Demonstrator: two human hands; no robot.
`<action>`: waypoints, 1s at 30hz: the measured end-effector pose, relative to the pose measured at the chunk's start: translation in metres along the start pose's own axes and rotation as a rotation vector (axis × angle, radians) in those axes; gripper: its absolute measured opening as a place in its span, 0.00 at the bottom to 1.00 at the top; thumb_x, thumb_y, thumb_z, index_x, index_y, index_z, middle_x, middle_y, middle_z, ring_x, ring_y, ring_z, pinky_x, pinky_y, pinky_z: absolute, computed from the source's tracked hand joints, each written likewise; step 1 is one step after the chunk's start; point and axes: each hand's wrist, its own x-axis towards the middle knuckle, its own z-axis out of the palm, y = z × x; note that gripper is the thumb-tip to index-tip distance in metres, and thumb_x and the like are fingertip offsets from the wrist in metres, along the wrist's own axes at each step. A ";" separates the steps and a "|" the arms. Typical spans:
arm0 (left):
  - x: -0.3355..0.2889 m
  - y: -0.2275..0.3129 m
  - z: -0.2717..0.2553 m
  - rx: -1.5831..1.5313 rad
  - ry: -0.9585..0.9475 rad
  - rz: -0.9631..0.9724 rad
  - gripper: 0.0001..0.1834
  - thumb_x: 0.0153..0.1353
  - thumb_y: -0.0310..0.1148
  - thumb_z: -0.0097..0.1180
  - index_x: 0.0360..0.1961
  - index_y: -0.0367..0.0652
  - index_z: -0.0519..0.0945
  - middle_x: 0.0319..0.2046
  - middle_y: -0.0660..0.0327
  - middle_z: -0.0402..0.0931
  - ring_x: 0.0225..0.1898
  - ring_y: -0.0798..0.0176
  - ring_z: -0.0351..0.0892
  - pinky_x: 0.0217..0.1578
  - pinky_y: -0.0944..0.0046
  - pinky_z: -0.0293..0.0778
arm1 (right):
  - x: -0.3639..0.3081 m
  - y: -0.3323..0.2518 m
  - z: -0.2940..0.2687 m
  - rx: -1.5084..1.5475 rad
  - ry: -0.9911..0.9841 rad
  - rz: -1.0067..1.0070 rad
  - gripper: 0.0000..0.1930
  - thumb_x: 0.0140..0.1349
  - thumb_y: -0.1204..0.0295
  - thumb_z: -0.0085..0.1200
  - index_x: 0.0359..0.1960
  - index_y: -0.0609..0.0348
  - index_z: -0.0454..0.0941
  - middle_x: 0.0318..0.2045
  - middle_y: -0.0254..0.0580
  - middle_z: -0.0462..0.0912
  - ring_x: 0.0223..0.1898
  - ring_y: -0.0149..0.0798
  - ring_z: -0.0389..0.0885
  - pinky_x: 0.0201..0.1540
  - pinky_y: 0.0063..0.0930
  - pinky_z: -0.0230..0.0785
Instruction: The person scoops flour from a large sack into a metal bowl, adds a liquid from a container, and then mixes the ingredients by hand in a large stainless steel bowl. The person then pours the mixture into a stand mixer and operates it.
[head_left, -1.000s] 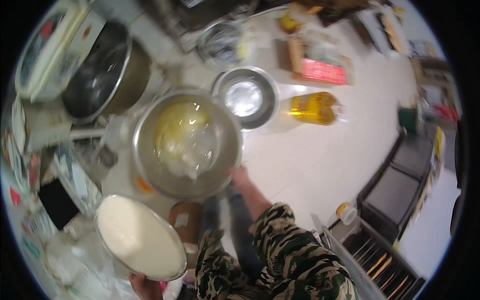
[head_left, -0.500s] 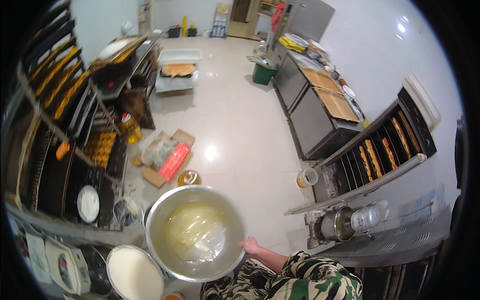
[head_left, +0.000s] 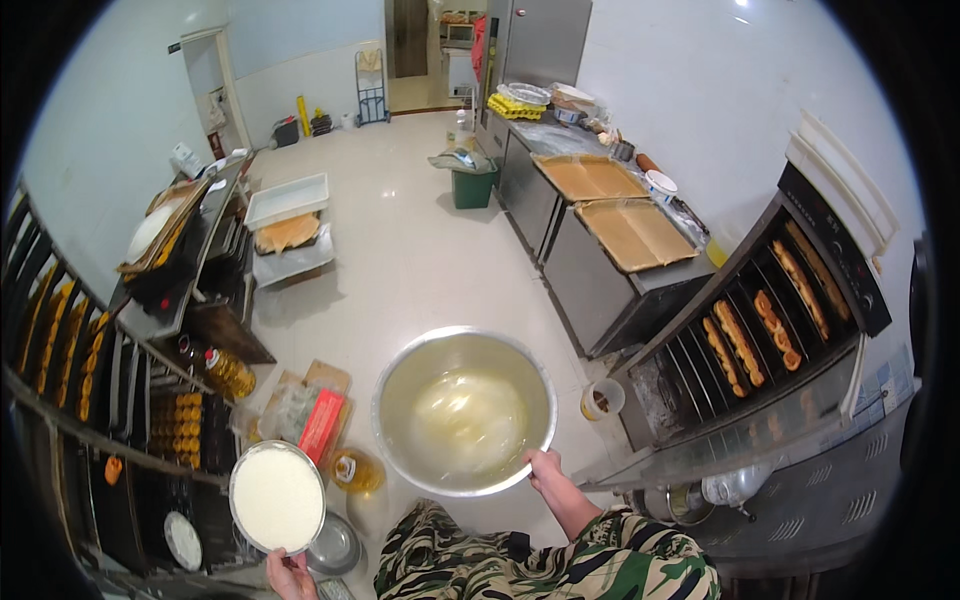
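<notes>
My right hand [head_left: 543,472] grips the rim of a large metal mixing bowl [head_left: 385,425] at its right side. Pale yellow liquid [head_left: 468,412] lies in the bottom of that bowl. Lower left, my left hand [head_left: 290,578] has its fingers closed at the near rim of a smaller round bowl, filled with a smooth cream-white food [head_left: 277,497]; whether powder or batter I cannot make out. The two bowls are apart, the smaller one to the left. Part of my left hand is cut off by the lower edge of the picture.
An oil bottle [head_left: 357,470] and a red box [head_left: 320,425] are on the floor between the bowls and the left-hand racks. An open oven [head_left: 755,330] with baked twists stands at right. Lined trays [head_left: 635,233] lie on the steel counter. A green bin [head_left: 473,188] stands beyond.
My left hand has come into view and taken hold of the smaller bowl. My right hand still grips the large bowl, which appears farther right. The view has tilted up.
</notes>
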 end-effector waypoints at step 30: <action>0.270 -0.203 0.884 0.079 -0.240 -0.118 0.18 0.59 0.28 0.50 0.50 0.32 0.72 0.49 0.53 0.77 0.49 0.57 0.78 0.51 0.60 0.77 | 0.529 -0.583 0.207 0.319 0.199 -0.068 0.17 0.41 0.83 0.57 0.37 0.70 0.72 0.30 0.47 0.75 0.24 0.42 0.75 0.19 0.36 0.61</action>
